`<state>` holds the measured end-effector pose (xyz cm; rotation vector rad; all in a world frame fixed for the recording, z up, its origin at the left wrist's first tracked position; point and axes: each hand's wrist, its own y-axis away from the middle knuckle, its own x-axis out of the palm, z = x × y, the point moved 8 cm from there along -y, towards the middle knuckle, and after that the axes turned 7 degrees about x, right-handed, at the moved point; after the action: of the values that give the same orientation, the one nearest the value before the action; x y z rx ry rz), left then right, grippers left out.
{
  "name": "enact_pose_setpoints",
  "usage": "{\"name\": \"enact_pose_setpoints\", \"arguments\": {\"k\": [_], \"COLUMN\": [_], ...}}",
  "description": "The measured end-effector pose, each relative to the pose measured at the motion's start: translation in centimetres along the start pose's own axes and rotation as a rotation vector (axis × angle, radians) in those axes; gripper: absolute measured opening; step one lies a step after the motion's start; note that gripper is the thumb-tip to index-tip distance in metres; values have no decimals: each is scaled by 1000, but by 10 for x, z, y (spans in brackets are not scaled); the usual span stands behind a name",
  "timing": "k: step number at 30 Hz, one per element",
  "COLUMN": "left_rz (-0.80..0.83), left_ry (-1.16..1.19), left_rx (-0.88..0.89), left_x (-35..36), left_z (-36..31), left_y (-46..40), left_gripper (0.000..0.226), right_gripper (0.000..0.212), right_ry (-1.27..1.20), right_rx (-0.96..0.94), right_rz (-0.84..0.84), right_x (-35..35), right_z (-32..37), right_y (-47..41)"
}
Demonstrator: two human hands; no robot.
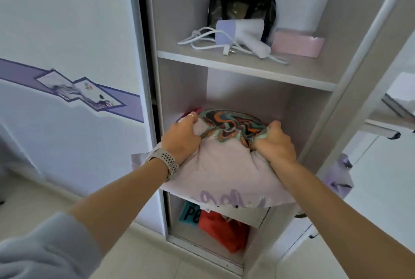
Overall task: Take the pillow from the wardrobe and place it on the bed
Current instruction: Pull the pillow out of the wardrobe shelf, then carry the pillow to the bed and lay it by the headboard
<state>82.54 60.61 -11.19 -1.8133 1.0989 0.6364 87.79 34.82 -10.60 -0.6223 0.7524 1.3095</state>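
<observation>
I'm looking into the open wardrobe (350,38), a pale grey-beige carcass with its sliding door (67,54) pushed to the left; that door is white with a purple band and small printed panels across it. The floor (143,256) below is light tile.

The pillow (226,173) sits in the middle compartment, half out of it — its long axis runs left to right across the opening, and its front edge hangs past the shelf lip toward me, sagging over the compartment underneath. The cover is pale lilac with purple lettering near the front edge; the rear part shows a swirling orange, teal and black pattern, bunched up between my hands.

My left hand (182,138) is clenched on the fabric at the pillow's left rear, knuckles up, with a ring on one finger and a pale perforated watch strap (167,162) on the wrist. My right hand (277,141) is fisted on the patterned fabric at the right rear. Both forearms reach forward and slightly inward; a grey sleeve (42,249) is pushed up on the left arm.

On the shelf above lie a clear black-trimmed bag (241,7), a white and lilac hair dryer (240,31) with its cord, and a pink box (296,45). In the bottom compartment there is a red bag (224,229) beside something teal — I can't tell what.
</observation>
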Motion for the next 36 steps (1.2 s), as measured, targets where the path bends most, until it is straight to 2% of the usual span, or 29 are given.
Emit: {"name": "enact_pose_setpoints", "arguments": {"k": [3, 9, 12, 18, 22, 29, 31, 33, 36], "left_rz": [-7, -45, -45, -77, -167, -408, -484, -489, -644], "left_ry": [2, 29, 35, 9, 18, 25, 0, 15, -55], "left_rx": [-46, -92, -87, -194, -333, -606, -656, -691, -730], "left_x": [-19, -19, -16, -19, -36, -94, -120, -134, -186], "left_z": [7, 16, 14, 4, -22, -93, -112, -119, -144], "left_y": [5, 9, 8, 33, 72, 199, 234, 250, 299], "left_gripper": [30, 32, 24, 22, 25, 26, 26, 26, 27], "right_gripper": [49, 41, 41, 44, 46, 40, 39, 40, 40], "right_ry": [-31, -38, -56, -75, -176, -307, -323, -341, -440], "right_rx": [-23, -42, -42, -99, -236, -547, -608, -631, -707], "right_rz": [0, -20, -41, 35, 104, 269, 345, 352, 493], "right_x": [-11, -14, -13, -15, -34, -100, -109, -115, -120], "right_z": [15, 16, 10, 2, -3, -2, 9, 17, 38], "right_y": [9, 13, 10, 10, 20, 84, 108, 118, 155]}}
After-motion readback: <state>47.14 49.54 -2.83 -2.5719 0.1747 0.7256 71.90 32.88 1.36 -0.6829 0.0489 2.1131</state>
